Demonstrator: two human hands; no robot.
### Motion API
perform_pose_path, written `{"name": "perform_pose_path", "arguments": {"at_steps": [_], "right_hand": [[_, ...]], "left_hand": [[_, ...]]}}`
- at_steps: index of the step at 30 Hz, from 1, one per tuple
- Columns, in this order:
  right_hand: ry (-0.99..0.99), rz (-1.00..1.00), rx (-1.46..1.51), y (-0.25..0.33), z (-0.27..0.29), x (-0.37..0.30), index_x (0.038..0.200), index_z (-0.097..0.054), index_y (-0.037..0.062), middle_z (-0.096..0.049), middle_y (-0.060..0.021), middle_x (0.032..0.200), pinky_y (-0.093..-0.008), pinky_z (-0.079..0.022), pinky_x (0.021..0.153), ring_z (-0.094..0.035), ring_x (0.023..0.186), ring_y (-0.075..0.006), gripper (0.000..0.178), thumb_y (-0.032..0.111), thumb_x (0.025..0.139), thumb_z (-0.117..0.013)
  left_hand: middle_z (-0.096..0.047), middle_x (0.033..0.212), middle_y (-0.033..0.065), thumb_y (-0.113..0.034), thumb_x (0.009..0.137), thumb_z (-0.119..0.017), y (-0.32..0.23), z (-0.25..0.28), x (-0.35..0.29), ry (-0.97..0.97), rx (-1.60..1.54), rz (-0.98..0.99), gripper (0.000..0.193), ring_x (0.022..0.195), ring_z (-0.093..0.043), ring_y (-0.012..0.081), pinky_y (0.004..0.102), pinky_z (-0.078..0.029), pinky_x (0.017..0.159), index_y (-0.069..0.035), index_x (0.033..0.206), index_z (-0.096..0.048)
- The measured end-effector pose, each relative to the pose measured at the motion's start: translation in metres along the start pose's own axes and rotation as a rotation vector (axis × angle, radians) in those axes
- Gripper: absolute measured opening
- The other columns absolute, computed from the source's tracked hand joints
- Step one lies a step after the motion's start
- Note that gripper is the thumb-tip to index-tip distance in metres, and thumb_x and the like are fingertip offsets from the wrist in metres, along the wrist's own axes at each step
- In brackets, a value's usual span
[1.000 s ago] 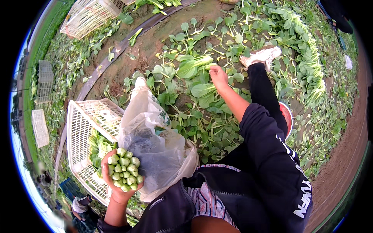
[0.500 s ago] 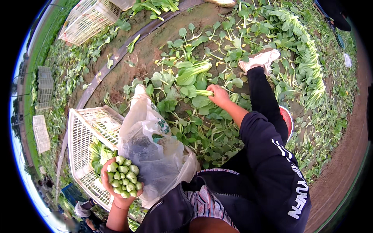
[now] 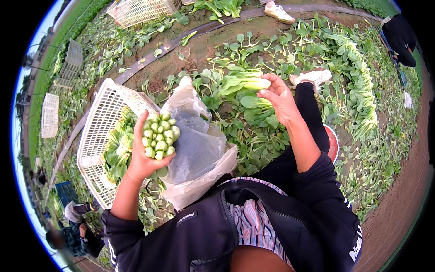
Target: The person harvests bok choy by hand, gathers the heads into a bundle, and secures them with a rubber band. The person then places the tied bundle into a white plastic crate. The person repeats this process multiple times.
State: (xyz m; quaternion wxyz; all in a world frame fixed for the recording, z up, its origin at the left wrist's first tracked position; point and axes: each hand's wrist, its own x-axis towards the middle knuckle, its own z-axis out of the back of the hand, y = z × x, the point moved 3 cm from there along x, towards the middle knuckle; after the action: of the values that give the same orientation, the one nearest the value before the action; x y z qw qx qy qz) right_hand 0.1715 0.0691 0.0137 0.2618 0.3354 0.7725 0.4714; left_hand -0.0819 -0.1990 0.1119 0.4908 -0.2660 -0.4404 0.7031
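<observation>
My left hand (image 3: 144, 162) is wrapped round a thick bundle of bok choy (image 3: 159, 137), its pale cut stem ends turned up toward me. Between the thumb and fingers of my right hand (image 3: 282, 97) is the base of a bok choy plant (image 3: 244, 84), its leaves pointing left. Just below it, more bok choy (image 3: 260, 109) lies on leafy ground. Beside my left hand, a white slatted crate (image 3: 93, 140) contains other bok choy bunches (image 3: 118, 152). A clear plastic bag (image 3: 192, 136) covers my left leg.
A long row of bok choy (image 3: 362, 90) curves along the right. By my right leg stands a red-and-white round container (image 3: 333, 143). Other crates (image 3: 50, 115) stand far left. A dark strip (image 3: 149, 59) crosses the soil. Other people (image 3: 398, 38) are at the edges.
My right hand has lifted a bok choy plant up and to the right from the ground. My left hand has moved up and slightly right with the bundle. The view has shifted.
</observation>
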Motion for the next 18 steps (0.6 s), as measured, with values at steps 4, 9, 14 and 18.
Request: {"name": "perform_pose_path", "arguments": {"at_steps": [4, 9, 14, 18], "right_hand": [[0.051, 0.101, -0.027, 0.026, -0.034, -0.023, 0.119, -0.051, 0.0040, -0.058, -0.0040, 0.113, -0.0272, -0.049, 0.085, -0.057, 0.101, -0.0124, 0.041, 0.003, 0.082, -0.068], [-0.003, 0.218, 0.004, 0.048, -0.057, -0.045, 0.122, -0.050, 0.0043, -0.057, -0.0030, 0.108, -0.0275, -0.051, 0.079, -0.057, 0.095, -0.0112, 0.041, 0.010, 0.085, -0.067], [0.195, 0.011, 0.385, 0.039, -0.108, -0.075, 0.122, -0.050, 0.0046, -0.059, -0.0016, 0.099, -0.0257, -0.052, 0.074, -0.058, 0.080, -0.0084, 0.036, 0.017, 0.091, -0.063], [0.363, -0.416, 0.204, -0.007, -0.167, -0.097, 0.116, -0.051, 0.0045, -0.060, -0.0028, 0.096, -0.0269, -0.053, 0.072, -0.060, 0.077, -0.0081, 0.033, 0.019, 0.090, -0.065]], "left_hand": [[-0.042, 0.136, 0.0163, -0.017, 0.055, -0.084, 0.000, 0.005, -0.008, 0.002, 0.018, -0.014, 0.114, 0.125, -0.044, 0.0264, 0.0380, -0.033, 0.108, -0.004, 0.147, -0.018], [-0.042, 0.138, 0.0163, -0.016, 0.056, -0.083, -0.005, 0.008, -0.010, 0.034, -0.013, -0.057, 0.114, 0.128, -0.043, 0.0274, 0.0391, -0.030, 0.110, -0.005, 0.148, -0.017], [-0.043, 0.139, 0.0136, -0.012, 0.058, -0.082, -0.010, 0.012, -0.005, 0.112, -0.078, -0.064, 0.113, 0.127, -0.044, 0.0233, 0.0367, -0.031, 0.109, -0.008, 0.150, -0.015], [-0.047, 0.136, 0.0129, -0.012, 0.058, -0.083, -0.015, 0.016, 0.001, 0.179, -0.070, -0.059, 0.116, 0.125, -0.046, 0.0227, 0.0362, -0.032, 0.108, -0.010, 0.150, -0.013]]}}
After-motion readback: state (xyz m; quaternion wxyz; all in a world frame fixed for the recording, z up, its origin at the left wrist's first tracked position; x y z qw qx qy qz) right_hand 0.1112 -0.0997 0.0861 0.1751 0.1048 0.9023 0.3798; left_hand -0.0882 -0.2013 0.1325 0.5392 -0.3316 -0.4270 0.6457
